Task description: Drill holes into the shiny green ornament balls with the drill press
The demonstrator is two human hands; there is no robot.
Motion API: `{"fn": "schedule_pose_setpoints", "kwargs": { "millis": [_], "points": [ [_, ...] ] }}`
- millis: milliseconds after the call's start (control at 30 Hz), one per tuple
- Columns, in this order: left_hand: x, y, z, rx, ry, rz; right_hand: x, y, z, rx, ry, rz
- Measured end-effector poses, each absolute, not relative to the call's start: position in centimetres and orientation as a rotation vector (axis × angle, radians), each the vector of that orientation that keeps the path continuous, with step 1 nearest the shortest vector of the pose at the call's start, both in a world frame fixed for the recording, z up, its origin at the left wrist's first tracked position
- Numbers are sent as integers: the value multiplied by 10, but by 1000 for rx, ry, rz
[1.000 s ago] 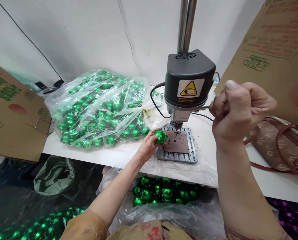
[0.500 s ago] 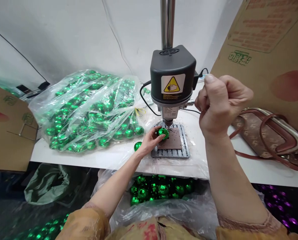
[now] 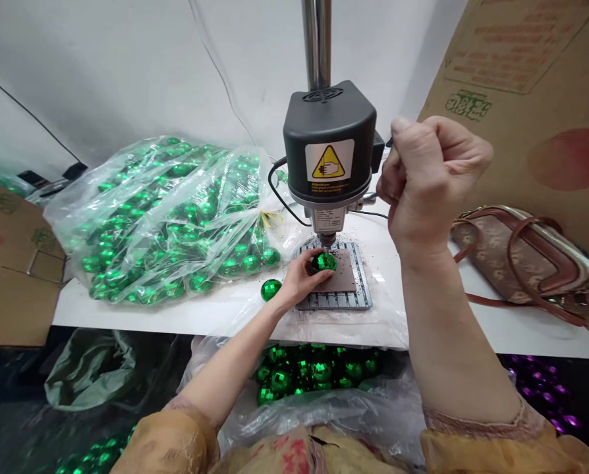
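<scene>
My left hand grips a shiny green faceted ball on a brown board, right under the chuck of a small black drill press. The bit seems to meet the top of the ball; the exact contact is too small to tell. My right hand, raised right of the motor housing, is closed around the drill press lever, whose end is hidden in the fist. Another green ball lies beside my left wrist. Slotted metal base shows under the board, with dark shavings scattered about.
A clear bag of green balls fills the table's left side. Below the table edge, an open plastic bag holds more green balls. At right are a brown handbag and a cardboard box; purple balls lie below.
The ball in my left hand has shifted under the chuck and sits on the board. My right hand stays closed at the lever. The camera view has shifted slightly.
</scene>
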State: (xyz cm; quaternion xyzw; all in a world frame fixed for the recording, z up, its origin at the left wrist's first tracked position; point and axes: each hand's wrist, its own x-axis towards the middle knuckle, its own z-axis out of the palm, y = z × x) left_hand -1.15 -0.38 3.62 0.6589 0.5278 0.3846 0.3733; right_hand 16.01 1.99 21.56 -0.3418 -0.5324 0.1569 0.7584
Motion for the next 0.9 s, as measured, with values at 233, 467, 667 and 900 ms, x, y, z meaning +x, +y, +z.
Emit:
{"fn": "schedule_pose_setpoints", "kwargs": {
  "millis": [233,467,667,900],
  "points": [
    [-3,-7,34,1858,1443,1016,161,22,219,-692,-1150,376],
    [-4,-7,30,1841,1416,1000,163,14,212,-605,-1169,389],
    [-4,-7,30,1847,1413,995,157,-3,190,-554,-1089,333],
    [-3,-8,30,1855,1407,1017,158,-3,174,-356,-1133,309]
  ]
}}
